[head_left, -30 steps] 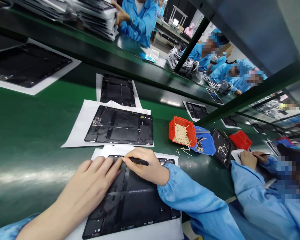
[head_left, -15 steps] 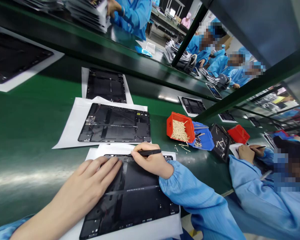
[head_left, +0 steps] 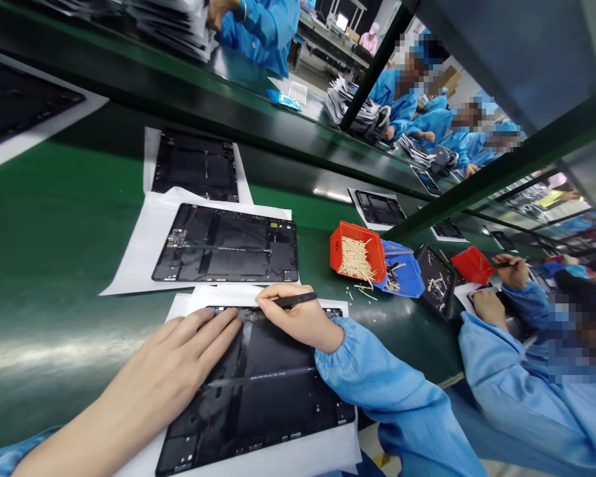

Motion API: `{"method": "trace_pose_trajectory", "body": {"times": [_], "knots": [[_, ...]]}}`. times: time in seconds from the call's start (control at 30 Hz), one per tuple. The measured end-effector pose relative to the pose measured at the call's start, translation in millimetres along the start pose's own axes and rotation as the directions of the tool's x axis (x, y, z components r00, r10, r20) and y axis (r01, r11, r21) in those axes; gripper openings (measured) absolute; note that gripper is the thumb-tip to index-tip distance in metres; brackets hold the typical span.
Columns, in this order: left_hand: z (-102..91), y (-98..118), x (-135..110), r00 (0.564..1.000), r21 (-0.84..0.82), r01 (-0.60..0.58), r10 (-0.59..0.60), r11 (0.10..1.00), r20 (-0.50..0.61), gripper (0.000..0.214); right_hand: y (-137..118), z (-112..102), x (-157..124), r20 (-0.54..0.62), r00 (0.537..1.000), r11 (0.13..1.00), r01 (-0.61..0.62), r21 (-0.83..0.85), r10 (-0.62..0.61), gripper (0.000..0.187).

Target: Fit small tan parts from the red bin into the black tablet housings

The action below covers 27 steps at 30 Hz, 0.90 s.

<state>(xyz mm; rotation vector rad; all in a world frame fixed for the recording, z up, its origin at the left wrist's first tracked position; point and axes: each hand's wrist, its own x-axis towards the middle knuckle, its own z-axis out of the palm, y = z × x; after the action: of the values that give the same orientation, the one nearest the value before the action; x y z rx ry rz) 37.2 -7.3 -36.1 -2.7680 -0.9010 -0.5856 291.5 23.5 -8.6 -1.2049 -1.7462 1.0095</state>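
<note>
My left hand (head_left: 171, 368) lies with fingers stretched out over the upper left part of an opened black tablet housing (head_left: 278, 348). A white sheet (head_left: 298, 457) lies under that housing. Held in my right hand (head_left: 293, 315) is a slim black tool that looks like tweezers (head_left: 298, 300), pinched between thumb and fingers. Its tip, at the housing's far edge, is hidden by my fingers. Just beyond, a second open tablet housing (head_left: 228, 245) rests on its own white sheet (head_left: 129, 258).
To the right stand a red bin (head_left: 356, 255) of pale strips, a blue bin (head_left: 401, 270) and a black tray (head_left: 436, 281). More tablet housings (head_left: 196, 162) lie on the green belt (head_left: 54, 218). A co-worker's sleeve (head_left: 506, 358) is at the right; a green post (head_left: 451, 179) slants behind.
The farther housings on the belt have shifted left. My right hand has moved slightly left with the tweezers; my left hand stays nearly in place. The co-worker's hand at right has risen.
</note>
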Motion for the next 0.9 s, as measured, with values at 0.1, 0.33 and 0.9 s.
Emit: {"method": "trace_pose_trajectory", "body": {"times": [0.1, 0.33, 0.9], "knots": [[2.1, -2, -2, 1.000, 0.000, 0.010, -0.010, 1.000, -0.006, 0.055, -2, -1, 1, 0.025, 0.999, 0.997, -0.037, 0.063, 0.035, 0.021], [-1.7, -9, -3, 1.000, -0.048, -0.002, 0.004, 0.999, 0.024, 0.054, 4, 2, 0, -0.019, 0.996, 0.995, -0.083, 0.056, 0.084, 0.019], [-4.7, -12, 10, 0.997, -0.164, -0.002, 0.013, 0.986, 0.071, 0.071, 7, 3, 0, -0.005, 0.999, 0.999, -0.035, 0.012, 0.036, 0.016]]}}
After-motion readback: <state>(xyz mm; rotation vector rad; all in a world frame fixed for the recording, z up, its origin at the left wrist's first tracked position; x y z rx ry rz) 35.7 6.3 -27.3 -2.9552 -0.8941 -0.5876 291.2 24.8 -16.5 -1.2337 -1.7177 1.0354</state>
